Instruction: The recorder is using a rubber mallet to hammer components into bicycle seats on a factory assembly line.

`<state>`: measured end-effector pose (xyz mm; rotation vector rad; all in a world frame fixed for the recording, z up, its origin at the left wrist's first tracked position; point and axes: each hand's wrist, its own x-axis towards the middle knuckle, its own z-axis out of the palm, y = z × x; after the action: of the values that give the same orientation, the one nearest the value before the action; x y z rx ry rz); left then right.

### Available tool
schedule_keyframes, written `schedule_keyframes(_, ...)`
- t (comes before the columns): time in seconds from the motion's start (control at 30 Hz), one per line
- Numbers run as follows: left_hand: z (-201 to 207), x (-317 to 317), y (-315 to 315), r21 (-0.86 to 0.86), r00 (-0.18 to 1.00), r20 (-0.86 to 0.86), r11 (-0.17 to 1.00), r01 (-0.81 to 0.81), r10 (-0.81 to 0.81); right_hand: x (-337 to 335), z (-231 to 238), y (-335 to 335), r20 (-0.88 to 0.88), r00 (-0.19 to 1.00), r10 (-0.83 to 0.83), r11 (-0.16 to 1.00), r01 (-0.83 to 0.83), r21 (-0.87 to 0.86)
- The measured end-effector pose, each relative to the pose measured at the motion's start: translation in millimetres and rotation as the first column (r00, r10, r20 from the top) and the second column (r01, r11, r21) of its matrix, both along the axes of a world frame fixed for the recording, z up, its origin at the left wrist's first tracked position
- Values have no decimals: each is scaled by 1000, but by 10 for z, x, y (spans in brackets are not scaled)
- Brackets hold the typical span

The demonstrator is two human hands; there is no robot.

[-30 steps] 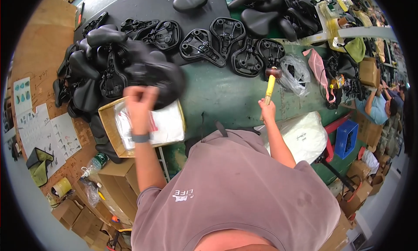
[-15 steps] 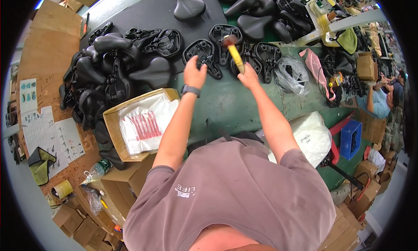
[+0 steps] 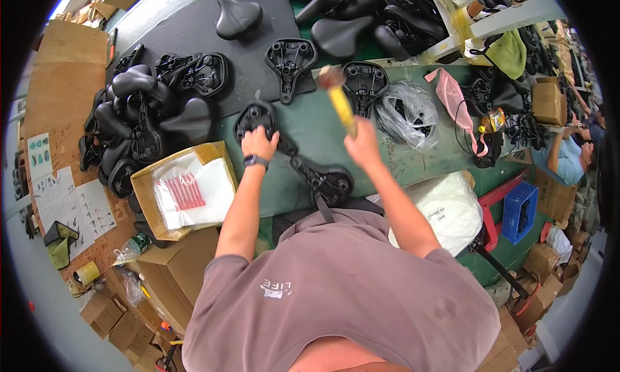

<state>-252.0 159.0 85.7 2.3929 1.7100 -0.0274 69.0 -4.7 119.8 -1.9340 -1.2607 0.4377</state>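
Observation:
My left hand [image 3: 260, 143] is closed over a black bicycle saddle [image 3: 254, 115], underside up, on the green bench. Its nose points toward another upturned saddle [image 3: 329, 182] lying close to my body. Raised over the bench, my right hand [image 3: 363, 144] grips the yellow handle of a hammer [image 3: 342, 107]. The hammer's brownish head is blurred and clear of both saddles. Two more saddles rest underside up beyond my hands: one saddle [image 3: 289, 63] across the edge of the dark mat, another saddle [image 3: 365, 82] behind the hammer.
Piled saddles [image 3: 188, 121] stand at the left, with others at the far right. An open carton [image 3: 226, 172] with a white liner sits by my left forearm. Right of the hammer lies clear plastic wrap [image 3: 408, 115]; a white sack [image 3: 445, 207] is by my right arm.
My left hand has come down onto the saddle, which has shifted slightly. The hammer has swung in my right hand. An upturned saddle now lies near my body. The whole view has shifted.

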Motion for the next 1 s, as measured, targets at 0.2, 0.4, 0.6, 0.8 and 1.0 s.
schedule_keyframes(0.2,280,-568,-567,-211,1000,-17,977,-23,20,1072,-413,884,358,917,178,944,-57,-325)
schedule_keyframes(0.4,280,-849,-237,-415,949,-255,907,67,-187,477,-245,316,178,853,491,789,-349,-505)
schedule_keyframes(0.6,770,-83,291,-644,934,-254,765,31,-252,82,89,-316,-166,916,366,813,-401,-423)
schedule_keyframes(0.8,37,1312,1297,121,870,493,992,-37,-27,695,-198,1615,-205,953,-223,971,197,-136)
schedule_keyframes(1.0,-241,2108,1715,6,860,469,973,-230,200,1378,-1005,2978,-441,837,-323,945,313,-96)
